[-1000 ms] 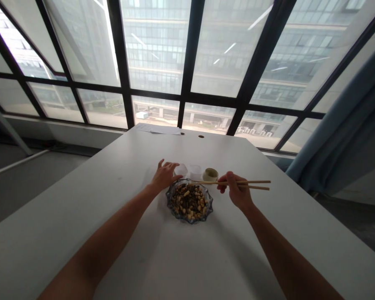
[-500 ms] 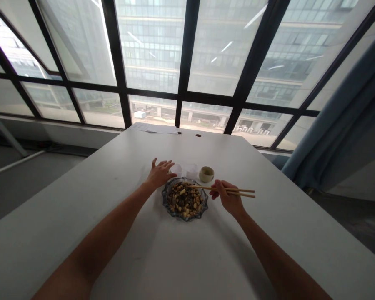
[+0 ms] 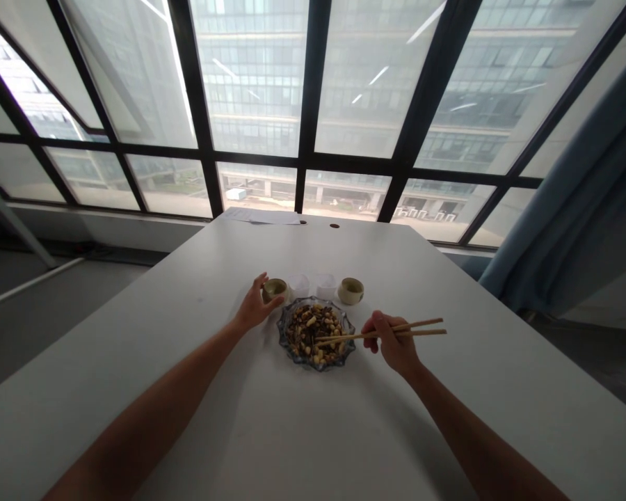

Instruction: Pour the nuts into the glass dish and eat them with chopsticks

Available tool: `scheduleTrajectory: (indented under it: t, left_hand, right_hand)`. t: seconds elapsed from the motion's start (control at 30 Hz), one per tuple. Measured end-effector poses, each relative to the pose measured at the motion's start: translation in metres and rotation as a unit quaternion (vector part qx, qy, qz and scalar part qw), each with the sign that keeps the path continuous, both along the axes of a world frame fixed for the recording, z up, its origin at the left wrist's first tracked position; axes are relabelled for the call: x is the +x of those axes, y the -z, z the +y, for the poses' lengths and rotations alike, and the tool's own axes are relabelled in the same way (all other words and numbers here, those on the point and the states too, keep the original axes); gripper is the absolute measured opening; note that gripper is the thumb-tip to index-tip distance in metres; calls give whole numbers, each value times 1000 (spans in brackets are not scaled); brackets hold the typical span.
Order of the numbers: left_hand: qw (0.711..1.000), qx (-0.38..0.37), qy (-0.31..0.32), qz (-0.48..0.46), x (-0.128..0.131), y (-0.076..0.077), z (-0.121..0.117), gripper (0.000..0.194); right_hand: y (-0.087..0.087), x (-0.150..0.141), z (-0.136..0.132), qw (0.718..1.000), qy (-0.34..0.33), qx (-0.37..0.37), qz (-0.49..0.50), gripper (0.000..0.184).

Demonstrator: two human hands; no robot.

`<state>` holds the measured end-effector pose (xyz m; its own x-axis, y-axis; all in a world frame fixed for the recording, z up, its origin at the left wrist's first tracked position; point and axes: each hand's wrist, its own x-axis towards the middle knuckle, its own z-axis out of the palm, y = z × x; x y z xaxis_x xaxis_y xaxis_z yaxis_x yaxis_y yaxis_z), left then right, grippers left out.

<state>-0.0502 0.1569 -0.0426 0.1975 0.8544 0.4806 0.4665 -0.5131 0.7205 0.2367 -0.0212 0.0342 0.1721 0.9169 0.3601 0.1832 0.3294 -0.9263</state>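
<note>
My right hand (image 3: 394, 341) is closed around a pair of wooden chopsticks (image 3: 417, 327). Their tips reach into a scalloped glass bowl (image 3: 288, 351) that holds a mix of pale nuts and dark seeds (image 3: 316, 327). Behind the bowl's left side, my left hand (image 3: 253, 306) curves around a small olive-green cup (image 3: 275, 287), thumb at its front and fingers on its far left side. A matching green cup (image 3: 351, 292) stands behind the bowl's right side. Two small translucent cups (image 3: 298, 285) sit between the green ones.
All of this is on a large white table (image 3: 203, 390). Sheets of paper (image 3: 263, 217) lie at its far edge, near two round holes in the tabletop. Beyond it are tall windows with dark frames, and a blue curtain (image 3: 553, 202) hangs at the right.
My left hand has gone from above the left-hand cups to around the left green cup. The chopstick tips have shifted lower in the bowl, and my right hand has dropped slightly.
</note>
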Motion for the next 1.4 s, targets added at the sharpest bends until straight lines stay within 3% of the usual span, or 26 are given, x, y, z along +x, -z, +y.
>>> scheduleTrajectory:
  t: [0.17, 0.37, 0.6, 0.8, 0.97, 1.1, 1.23, 1.4]
  left_hand:
    - [999, -39, 9, -4, -2, 0, -1, 82]
    - [999, -47, -1, 4, -3, -8, -5, 76]
    - [998, -56, 5, -2, -3, -11, -9, 74]
    - [998, -61, 5, -7, -2, -13, -10, 76]
    - [998, -59, 10, -14, -3, -12, -9, 75]
    - [997, -63, 21, -24, -3, -10, -8, 75]
    - [996, -78, 29, -33, -3, -9, -9, 76]
    - [995, -86, 28, -34, -3, -9, -9, 77]
  right_hand:
    - [5, -9, 0, 997, -53, -38, -34, 56]
    - [7, -9, 2, 991, -15, 20, -134, 46]
    - [-14, 8, 1, 998, 47, 13, -40, 62]
    - [-11, 1, -2, 997, 0, -28, -65, 64]
    - [-3, -12, -3, 982, -36, 47, -181, 50]
    - [-2, -8, -2, 978, 15, 97, -185, 44]
    - [1, 0, 0, 978, 85, 100, -160, 44]
    - [5, -11, -1, 970, 57, 94, -217, 47]
